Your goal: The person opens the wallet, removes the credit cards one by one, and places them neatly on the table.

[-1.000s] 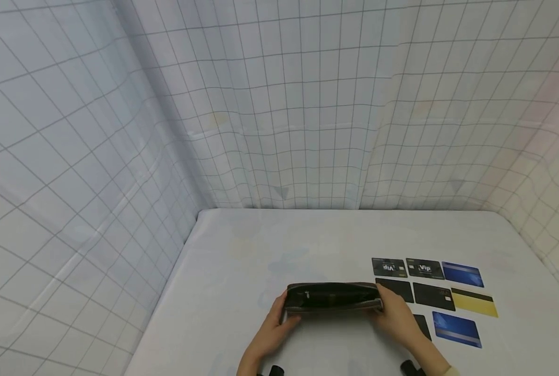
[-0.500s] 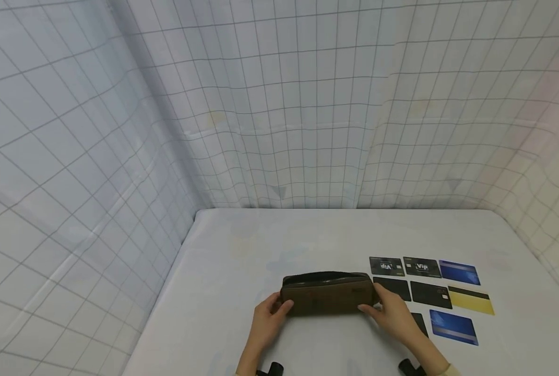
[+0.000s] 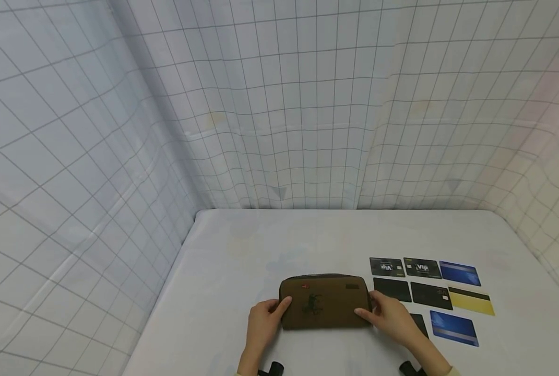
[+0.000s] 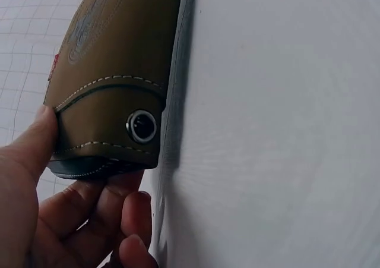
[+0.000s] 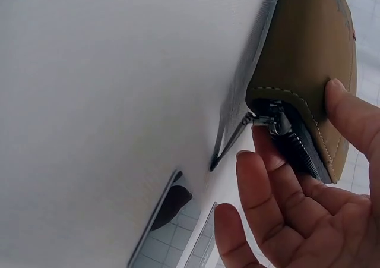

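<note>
A brown zip-around wallet (image 3: pixel 331 308) with a horse motif and a small red tag stands tilted on the table, its broad face toward me in the head view. My left hand (image 3: pixel 262 322) pinches its left end, thumb on the front face. At the opposite end my right hand (image 3: pixel 392 316) grips it in the same way. The left wrist view shows a round metal stud (image 4: pixel 142 126) near the wallet's corner. In the right wrist view a metal zip pull (image 5: pixel 233 142) hangs from the dark zip beside my fingertips. The inside of the wallet is hidden.
Several cards lie in rows on the white table (image 3: pixel 241 245) to the right: black Vip cards (image 3: pixel 422 268), plain black ones, blue cards (image 3: pixel 454 328) and a yellow card (image 3: pixel 472 301). My right hand and forearm partly cover one black card (image 3: pixel 419 324). White gridded curtains (image 3: pixel 279 130) surround the table.
The wallet has turned in my hands from showing its unzipped, dark opening to showing its brown front face. Both hands have kept their hold at the ends. The cards lie as before.
</note>
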{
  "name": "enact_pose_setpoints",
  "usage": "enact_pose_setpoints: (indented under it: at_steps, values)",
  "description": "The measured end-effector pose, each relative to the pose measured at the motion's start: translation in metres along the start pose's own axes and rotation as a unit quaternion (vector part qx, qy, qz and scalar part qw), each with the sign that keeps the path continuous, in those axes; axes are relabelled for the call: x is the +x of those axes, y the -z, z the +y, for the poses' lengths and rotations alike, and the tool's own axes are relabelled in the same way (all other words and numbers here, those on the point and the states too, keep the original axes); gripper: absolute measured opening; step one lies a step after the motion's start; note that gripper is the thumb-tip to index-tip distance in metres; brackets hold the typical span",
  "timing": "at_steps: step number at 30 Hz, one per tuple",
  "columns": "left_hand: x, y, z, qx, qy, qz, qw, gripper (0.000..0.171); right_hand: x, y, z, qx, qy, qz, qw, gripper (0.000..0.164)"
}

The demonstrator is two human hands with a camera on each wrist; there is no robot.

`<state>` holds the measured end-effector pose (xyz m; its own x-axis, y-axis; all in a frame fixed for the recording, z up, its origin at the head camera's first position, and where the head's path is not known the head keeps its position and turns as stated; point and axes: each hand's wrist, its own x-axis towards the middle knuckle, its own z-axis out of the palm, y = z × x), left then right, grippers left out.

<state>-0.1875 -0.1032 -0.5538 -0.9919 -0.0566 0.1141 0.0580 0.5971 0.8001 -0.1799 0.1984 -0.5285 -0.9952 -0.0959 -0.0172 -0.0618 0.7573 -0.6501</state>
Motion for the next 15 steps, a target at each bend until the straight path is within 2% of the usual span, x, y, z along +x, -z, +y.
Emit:
enact_pose_setpoints:
  at_steps: [7,15]
  values:
    - [-0.0004,0.0001,0.0018,0.014,0.0,0.003,0.9999,0.049,-0.0003,-0.0011,-0.0011,-0.029,-0.005,-0.001,1.0,0.05]
    - [0.001,0.0018,0.0025,0.028,-0.001,0.0,0.9996,0.049,0.0015,-0.0034,-0.0011,-0.032,-0.017,-0.001,0.999,0.047]
